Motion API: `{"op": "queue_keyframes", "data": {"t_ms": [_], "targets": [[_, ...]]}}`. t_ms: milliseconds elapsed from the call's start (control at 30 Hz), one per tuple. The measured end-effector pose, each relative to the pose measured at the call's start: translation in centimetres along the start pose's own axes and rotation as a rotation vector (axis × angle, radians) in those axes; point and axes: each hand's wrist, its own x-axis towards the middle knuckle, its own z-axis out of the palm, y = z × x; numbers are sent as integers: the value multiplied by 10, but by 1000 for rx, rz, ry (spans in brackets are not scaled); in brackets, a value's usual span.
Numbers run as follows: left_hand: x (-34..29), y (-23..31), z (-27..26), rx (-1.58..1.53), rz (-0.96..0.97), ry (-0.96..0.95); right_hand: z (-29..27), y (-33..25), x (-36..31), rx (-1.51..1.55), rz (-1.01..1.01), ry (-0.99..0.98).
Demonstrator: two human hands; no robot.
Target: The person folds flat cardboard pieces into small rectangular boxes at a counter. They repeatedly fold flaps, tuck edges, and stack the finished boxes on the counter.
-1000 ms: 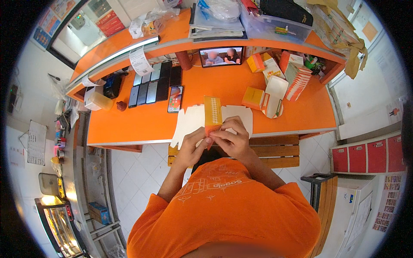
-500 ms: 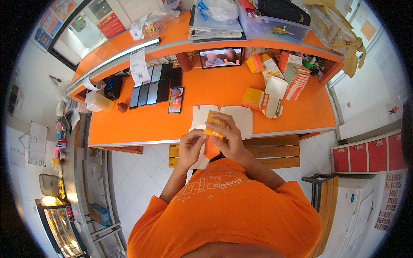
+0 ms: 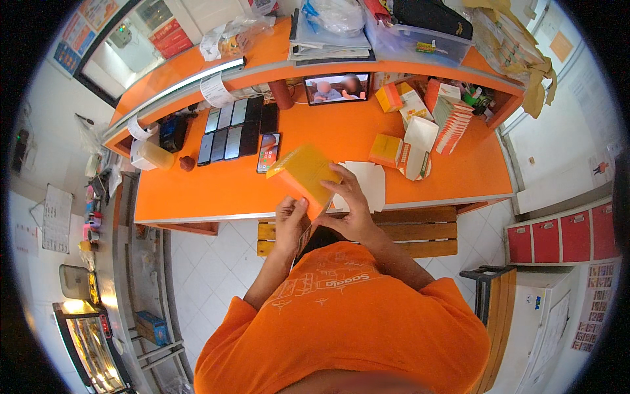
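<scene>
A yellow and orange cardboard box blank [image 3: 303,169] is held up at the table's front edge, partly unfolded and tilted. My left hand [image 3: 291,220] pinches its lower left side between thumb and fingers. On the right side, my right hand [image 3: 352,207] grips the same blank, fingers bent over its edge. Behind my right hand, a white flat cardboard sheet [image 3: 371,184] lies on the orange table [image 3: 216,187], partly hidden by the blank and hand. The blank's lowest part runs down between my hands toward my shirt.
Several phones [image 3: 233,143] lie at the left, with one phone [image 3: 268,152] nearer. A tablet [image 3: 336,88] stands at the back. Orange-yellow boxes [image 3: 386,150], an open white-lined box [image 3: 420,139] and a stack of folded cartons [image 3: 453,121] sit at right. A wooden bench [image 3: 420,232] is below the front edge.
The cardboard blank has gone from a narrow folded shape to a broad opened one, spreading up and left over the table. My left hand moved slightly down; the receipt strip by the phones has curled up.
</scene>
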Motion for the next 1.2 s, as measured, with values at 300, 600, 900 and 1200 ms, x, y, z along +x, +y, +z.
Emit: {"op": "queue_keyframes", "data": {"t_ms": [300, 600, 900, 1200], "targets": [[-4, -4, -5, 556, 78, -40, 1, -6, 0, -322, -112, 13], [11, 15, -16, 719, 150, -336, 9, -8, 2, 366, 273, 149], [2, -17, -9, 497, 216, -111, -4, -10, 5, 56, 192, 203], [-1, -16, -18, 403, 117, -76, -4, -18, 7, 0, 183, 89]]}}
